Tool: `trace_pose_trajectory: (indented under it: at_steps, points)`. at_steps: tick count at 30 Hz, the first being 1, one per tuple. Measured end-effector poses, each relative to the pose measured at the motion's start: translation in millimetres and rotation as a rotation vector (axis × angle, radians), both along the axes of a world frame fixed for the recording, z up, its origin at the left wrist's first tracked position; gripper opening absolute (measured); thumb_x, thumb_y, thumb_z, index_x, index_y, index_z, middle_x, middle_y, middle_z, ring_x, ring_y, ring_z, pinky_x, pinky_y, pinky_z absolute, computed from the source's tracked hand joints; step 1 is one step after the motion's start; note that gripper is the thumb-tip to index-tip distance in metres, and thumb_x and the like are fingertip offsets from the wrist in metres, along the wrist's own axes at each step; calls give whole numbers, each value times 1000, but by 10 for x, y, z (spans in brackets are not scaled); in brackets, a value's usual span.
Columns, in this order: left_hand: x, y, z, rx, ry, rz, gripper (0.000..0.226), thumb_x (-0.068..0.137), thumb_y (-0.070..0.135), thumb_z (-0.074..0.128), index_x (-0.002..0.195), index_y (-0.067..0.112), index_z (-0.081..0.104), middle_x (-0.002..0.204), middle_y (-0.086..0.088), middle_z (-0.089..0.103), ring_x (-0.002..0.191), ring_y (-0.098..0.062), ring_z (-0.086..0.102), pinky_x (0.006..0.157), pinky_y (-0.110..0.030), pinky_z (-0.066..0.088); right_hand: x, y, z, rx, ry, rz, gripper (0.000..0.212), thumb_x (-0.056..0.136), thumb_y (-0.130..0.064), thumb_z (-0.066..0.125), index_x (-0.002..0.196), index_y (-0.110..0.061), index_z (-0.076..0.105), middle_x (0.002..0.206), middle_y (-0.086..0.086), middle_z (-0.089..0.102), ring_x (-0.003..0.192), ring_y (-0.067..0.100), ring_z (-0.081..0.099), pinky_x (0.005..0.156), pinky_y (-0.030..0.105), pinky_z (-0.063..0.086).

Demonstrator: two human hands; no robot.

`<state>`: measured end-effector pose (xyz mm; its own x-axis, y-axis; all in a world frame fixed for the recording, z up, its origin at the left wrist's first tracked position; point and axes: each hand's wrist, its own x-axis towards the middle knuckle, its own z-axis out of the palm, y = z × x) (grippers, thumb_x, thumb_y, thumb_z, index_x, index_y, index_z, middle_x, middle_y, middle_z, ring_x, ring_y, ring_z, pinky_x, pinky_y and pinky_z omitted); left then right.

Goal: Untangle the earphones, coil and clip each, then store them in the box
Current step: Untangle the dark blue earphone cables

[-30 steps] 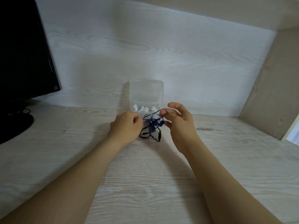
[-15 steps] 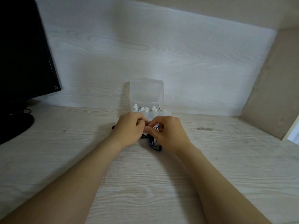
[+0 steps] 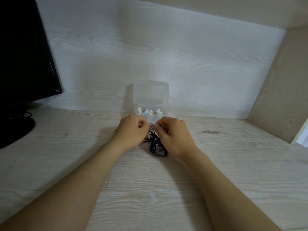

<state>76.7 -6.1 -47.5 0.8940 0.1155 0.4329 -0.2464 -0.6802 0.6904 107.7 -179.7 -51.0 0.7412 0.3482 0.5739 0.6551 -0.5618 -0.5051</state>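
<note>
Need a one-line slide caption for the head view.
Left hand and right hand pinch a tangled dark earphone cord on the desk, before an open clear box.

Pale wood-grain worktop (image 3: 150, 189) fills the lower frame, grain running side to side. At twelve o'clock a white wood-grain back panel (image 3: 166, 47) rises from its far edge, a plain beige wall strip (image 3: 216, 9) above it. At three o'clock, a grey-beige side panel (image 3: 275, 89) closes the nook, with a bright sliver (image 3: 302, 135) past its edge. At nine o'clock stands a black monitor (image 3: 21, 55), screen dark, round base (image 3: 15, 130) on the worktop, a dark cable (image 3: 27, 114) looped behind. Light is soft and even.
</note>
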Motion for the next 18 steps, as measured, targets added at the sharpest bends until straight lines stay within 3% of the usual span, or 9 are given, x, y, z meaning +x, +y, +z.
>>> trace_pose_trajectory:
  at_steps: [4, 8, 10, 13, 16, 18]
  points:
    - [23, -6, 14, 27, -36, -2, 28, 93, 9, 56, 79, 18, 79, 69, 1, 74, 72, -18, 72, 72, -39, 60, -79, 4, 95, 346, 169, 18, 19, 106, -21, 51, 90, -10, 54, 73, 19, 64, 47, 32, 63, 45, 35, 44]
    - [-9, -42, 16, -30, 16, -30, 30, 95, 10, 55, 83, 21, 81, 69, 7, 75, 67, -8, 71, 67, -25, 58, -120, 1, 132, 486, 305, 97, 16, 108, -19, 47, 97, -8, 51, 82, 14, 74, 58, 32, 71, 51, 26, 46]
    - [-11, -40, 16, -65, 72, -31, 27, 97, 13, 53, 81, 9, 75, 66, -9, 73, 59, -21, 72, 59, -33, 61, -117, 1, 136, 519, 334, 115, 16, 108, -19, 45, 99, -7, 50, 82, 13, 76, 62, 28, 71, 55, 32, 50]
    - [1, -17, 20, -238, 204, -47, 32, 99, 13, 47, 77, 2, 68, 70, -21, 73, 57, -35, 73, 53, -37, 60, -148, -1, 172, 579, 391, 152, 16, 108, -15, 43, 94, -8, 47, 85, 15, 77, 65, 27, 69, 59, 37, 53]
    - [43, 1, 35, -447, 287, -93, 31, 100, 9, 45, 99, -8, 71, 78, -17, 76, 61, -29, 71, 57, -36, 56, -172, -5, 211, 621, 419, 176, 22, 106, -13, 39, 85, -8, 45, 84, 17, 77, 65, 28, 70, 60, 39, 54]
    - [54, -1, 48, -576, 316, -122, 29, 102, 8, 47, 104, -4, 74, 81, -13, 76, 64, -25, 69, 62, -34, 53, -164, -8, 204, 600, 405, 164, 23, 100, -16, 43, 80, -7, 47, 83, 17, 78, 67, 30, 72, 61, 38, 53]
